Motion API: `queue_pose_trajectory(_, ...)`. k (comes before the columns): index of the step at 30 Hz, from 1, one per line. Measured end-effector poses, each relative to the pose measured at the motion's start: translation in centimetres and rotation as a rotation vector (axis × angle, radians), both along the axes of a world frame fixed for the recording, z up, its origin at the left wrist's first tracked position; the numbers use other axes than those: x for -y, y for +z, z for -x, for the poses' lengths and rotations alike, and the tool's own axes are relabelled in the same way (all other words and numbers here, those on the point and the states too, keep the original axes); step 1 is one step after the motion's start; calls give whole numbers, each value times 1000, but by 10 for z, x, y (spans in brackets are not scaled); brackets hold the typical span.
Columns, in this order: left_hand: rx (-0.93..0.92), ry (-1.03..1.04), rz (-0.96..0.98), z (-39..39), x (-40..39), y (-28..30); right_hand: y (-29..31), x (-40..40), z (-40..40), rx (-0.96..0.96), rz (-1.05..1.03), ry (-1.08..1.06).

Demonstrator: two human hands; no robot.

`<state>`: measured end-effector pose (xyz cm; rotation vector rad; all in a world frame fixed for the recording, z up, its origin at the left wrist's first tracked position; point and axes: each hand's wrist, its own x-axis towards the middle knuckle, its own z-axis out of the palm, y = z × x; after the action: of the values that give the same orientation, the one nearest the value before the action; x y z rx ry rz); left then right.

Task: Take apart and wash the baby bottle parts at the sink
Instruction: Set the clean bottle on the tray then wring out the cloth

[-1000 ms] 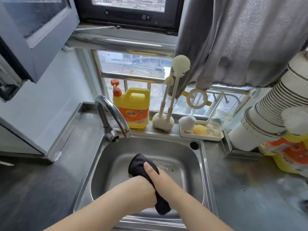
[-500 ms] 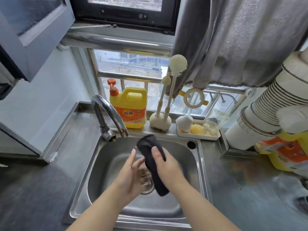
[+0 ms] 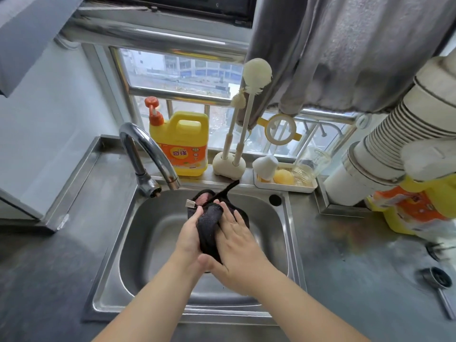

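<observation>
Stainless steel sink (image 3: pixel 293 243), seen from above, with both my hands over the middle of its basin. My left hand (image 3: pixel 191 236) cups a dark cloth (image 3: pixel 209 225) from the left, fingers (image 3: pixel 197 213) curled round its upper edge. My right hand (image 3: pixel 237 243) lies flat against the cloth's right side, fingers straight and pressing it toward the left palm. A thin dark strap of the cloth sticks up toward the sink's back rim; a small pale tag shows at its top left.

Tap (image 3: pixel 145 154) arches from the back left corner, its spout ending just left of the cloth. Overflow hole sits in the back right corner of the basin.

Behind the back rim, on the ledge, left to right: yellow detergent jug (image 3: pixel 182 144) with orange pump; two bottle brushes upright in a cream stand (image 3: pixel 229 166); white tray (image 3: pixel 286 185) holding the baby bottle parts, namely a white cap (image 3: pixel 265 166), a yellow nipple (image 3: pixel 283 176) and the clear glass bottle (image 3: pixel 311 164) lying tilted at the tray's right end.

Grey curtain (image 3: pixel 345 50) hangs above the tray. Ribbed white duct (image 3: pixel 394 134) crosses the right edge.

Worktop (image 3: pixel 345 255) lies open on both sides of the sink; a metal strainer (image 3: pixel 436 280) rests at the far right.
</observation>
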<state>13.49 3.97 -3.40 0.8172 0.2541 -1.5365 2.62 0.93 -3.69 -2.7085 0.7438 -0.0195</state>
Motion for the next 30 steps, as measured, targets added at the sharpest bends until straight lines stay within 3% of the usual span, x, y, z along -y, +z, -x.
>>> queue_pose_trajectory(2,2,-32,-18,-3,0,-5,-2,1,16,-19,-70,29)
queue_pose_trajectory(5,24,-19,-18,-16,-2,-12,11,9,33,-62,-422,-81)
queue_pose_trajectory(6,16,-17,-8,-20,-3,-14,19,14,36,61,-619,-210)
queue_pose_trajectory(8,4,-25,4,-23,-6,-15,36,22,34,526,-1141,-470)
queue_pose_trajectory(10,-29,-37,42,-18,-7,-14,43,22,20,866,-1581,-523)
queue_pose_trajectory(13,9,-90,54,-12,-9,-5,25,13,-6,939,-1857,-771)
queue_pose_trajectory(17,164,-268,-16,-15,-21,-4,1,8,-14,1019,-1792,-1007)
queue_pose_trajectory(20,247,-306,-95,-7,-33,-13,-10,3,-16,927,-1597,-1031)
queue_pose_trajectory(24,343,-356,-137,-11,-45,-10,-22,1,4,528,-855,-885)
queue_pose_trajectory(25,384,-385,-128,-15,-47,-8,-21,1,11,437,-770,-831)
queue_pose_trajectory(26,418,-421,-96,-18,-48,-6,-20,-1,14,383,-825,-794)
queue_pose_trajectory(28,505,-518,-16,-18,-49,-2,-18,-9,17,342,-1142,-718)
queue_pose_trajectory(30,662,-541,-27,-14,-49,-3,-23,-21,15,430,-1410,-667)
